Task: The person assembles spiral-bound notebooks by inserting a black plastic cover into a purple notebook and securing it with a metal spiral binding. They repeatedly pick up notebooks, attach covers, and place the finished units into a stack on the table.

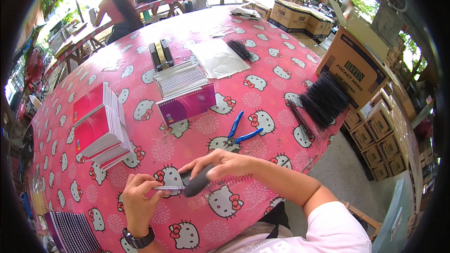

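Note:
My left hand (142, 196), with a dark watch on its wrist, pinches a thin notebook (169, 188) seen nearly edge-on. My right hand (219, 163) is closed around a dark rounded tool (198, 182) whose end meets the notebook's far right end. A loose spiral coil (233, 179) stretches rightward from beside the tool, under my right forearm. Just beyond my right hand lie blue-handled pliers (239, 134), their handles spread and jaws toward me. Where the coil meets the notebook is hidden by the tool.
Pink-covered notebooks (101, 126) stand stacked at left, purple ones (187, 100) at centre. Black spiral coils (323, 99) lie at right beside a cardboard box (354, 68). Bound notebooks (74, 232) sit at near left; a tape dispenser (161, 56) and plastic sheet (219, 58) lie farther back.

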### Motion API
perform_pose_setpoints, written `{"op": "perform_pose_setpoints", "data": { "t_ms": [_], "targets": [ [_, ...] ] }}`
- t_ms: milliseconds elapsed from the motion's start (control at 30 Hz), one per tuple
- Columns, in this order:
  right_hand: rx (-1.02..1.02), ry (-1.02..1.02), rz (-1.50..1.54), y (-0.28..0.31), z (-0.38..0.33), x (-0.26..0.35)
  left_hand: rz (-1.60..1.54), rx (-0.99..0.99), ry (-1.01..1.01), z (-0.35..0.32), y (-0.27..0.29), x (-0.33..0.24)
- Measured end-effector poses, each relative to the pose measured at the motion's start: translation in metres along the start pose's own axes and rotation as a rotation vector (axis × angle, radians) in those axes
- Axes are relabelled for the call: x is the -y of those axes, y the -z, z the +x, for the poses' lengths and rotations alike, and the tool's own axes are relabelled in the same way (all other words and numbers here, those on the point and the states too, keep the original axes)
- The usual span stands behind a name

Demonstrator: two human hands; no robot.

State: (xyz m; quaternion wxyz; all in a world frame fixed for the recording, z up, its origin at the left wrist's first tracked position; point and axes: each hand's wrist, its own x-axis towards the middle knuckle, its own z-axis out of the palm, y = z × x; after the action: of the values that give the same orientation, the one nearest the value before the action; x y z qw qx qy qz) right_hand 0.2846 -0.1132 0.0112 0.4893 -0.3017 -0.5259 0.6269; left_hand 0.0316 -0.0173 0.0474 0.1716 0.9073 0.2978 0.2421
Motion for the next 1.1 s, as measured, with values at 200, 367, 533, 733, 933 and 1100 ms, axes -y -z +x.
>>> {"op": "perform_pose_setpoints", "data": {
  "t_ms": [200,367,533,733,933,1100],
  "targets": [
    [-0.075,-0.157,-0.171,0.013,0.012,0.005,-0.293,0.000,0.052,-0.002,-0.015,0.005],
    [-0.125,-0.111,-0.221,0.005,0.015,0.006,-0.256,-0.015,0.027,-0.002,-0.016,0.005],
    [-0.142,-0.193,-0.544,-0.001,0.023,0.001,-0.251,-0.005,0.027,-0.001,-0.017,0.006],
    [-0.077,-0.152,-0.285,-0.002,0.025,0.004,-0.308,-0.008,0.055,-0.001,-0.018,0.007],
    [-0.046,-0.107,-0.314,-0.008,0.027,0.002,-0.364,0.004,0.098,0.001,-0.016,0.002],
    [-0.326,0.033,-1.254,0.016,0.019,0.004,-0.455,0.013,0.105,-0.001,-0.018,0.007]
  ]
}}
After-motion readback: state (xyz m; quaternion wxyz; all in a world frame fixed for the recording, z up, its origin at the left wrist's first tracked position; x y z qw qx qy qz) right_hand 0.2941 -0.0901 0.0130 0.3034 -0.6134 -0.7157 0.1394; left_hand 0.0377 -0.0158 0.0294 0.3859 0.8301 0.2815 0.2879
